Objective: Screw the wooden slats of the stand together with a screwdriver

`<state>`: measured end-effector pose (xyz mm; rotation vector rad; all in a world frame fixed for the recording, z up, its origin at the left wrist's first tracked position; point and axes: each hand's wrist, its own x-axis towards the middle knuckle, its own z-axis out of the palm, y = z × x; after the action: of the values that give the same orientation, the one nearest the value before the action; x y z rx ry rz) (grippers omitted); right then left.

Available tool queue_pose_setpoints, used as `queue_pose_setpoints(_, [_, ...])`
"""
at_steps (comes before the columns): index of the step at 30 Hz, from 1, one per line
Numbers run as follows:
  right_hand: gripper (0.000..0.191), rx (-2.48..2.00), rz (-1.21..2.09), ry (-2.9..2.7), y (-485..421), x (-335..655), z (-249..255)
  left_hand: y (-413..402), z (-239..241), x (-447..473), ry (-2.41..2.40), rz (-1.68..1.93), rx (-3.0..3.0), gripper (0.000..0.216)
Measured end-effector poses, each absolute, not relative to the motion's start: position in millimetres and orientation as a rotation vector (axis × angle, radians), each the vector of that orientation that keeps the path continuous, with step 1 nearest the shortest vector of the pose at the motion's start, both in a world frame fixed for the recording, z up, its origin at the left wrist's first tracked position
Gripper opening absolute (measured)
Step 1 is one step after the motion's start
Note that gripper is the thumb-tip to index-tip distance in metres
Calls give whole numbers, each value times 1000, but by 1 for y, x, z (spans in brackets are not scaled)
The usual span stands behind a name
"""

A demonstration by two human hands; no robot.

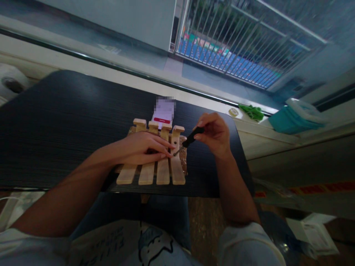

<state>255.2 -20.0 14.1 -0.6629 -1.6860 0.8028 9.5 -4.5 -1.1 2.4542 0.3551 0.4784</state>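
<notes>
My right hand (215, 133) grips the black handle of a screwdriver (190, 138). The screwdriver slants down to the left, and its tip is at the rightmost slat of a pale wooden slatted rack (162, 176) with hooked upper ends. Near the tip a dark round hole or screw head shows in that slat. Across the slats lies my left hand (148, 147), palm down with fingers stretched to the right, the fingertips beside the screwdriver tip. Crinkled clear plastic wrap (183, 162) sticks out from under the rack on its right.
The rack lies on a dark table (69, 107). Behind it is a phone (164, 109) with a lit screen. On the window ledge at right are a tape roll (233, 112), a green cloth (252, 112) and a teal bin (291, 120). A white paper roll (12, 79) stands far left.
</notes>
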Motion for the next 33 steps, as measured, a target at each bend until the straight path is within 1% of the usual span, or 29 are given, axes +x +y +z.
queue_pose_setpoints(13, [27,-641,741,-1691,-19,253,14,-4,-1,9,351,467,2465,25])
queue_pose_setpoints(20, [24,-585,894,-1780,-23,262,16,-4,-1,10,327,482,2455,26])
queue_pose_setpoints(26, [18,-731,997,-1732,-29,262,19,-5,0,10,332,474,2460,26])
queue_pose_setpoints(29, [22,-767,1026,-1701,-29,261,20,-5,1,10,331,462,2470,26])
queue_pose_setpoints(33, [31,-845,965,-1701,-27,261,18,-4,0,9,355,461,2468,26])
